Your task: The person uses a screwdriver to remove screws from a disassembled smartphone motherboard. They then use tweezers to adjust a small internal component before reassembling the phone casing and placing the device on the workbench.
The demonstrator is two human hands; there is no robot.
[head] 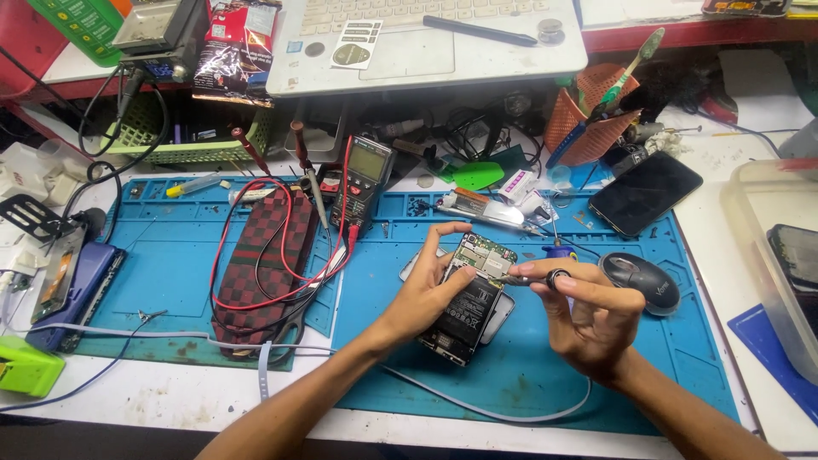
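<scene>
Gripping the opened phone's [467, 300] left edge, left hand [423, 294] steadies it; right hand [590, 311] pinches a screwdriver [532, 278].

The scene is evenly and brightly lit from above, and colours on the blue mat [528, 375] are rendered vividly. Only soft, short shadows are cast beneath the left hand [423, 292] and the right hand [588, 317]. A pale sheen is seen on the dark phone screen [645, 192] and on the black mouse [641, 278]. The centre is held in sharp focus. Straight edges of the desk [170, 396] are bowed towards the corners by a wide lens, and slight softness is noted there.
</scene>
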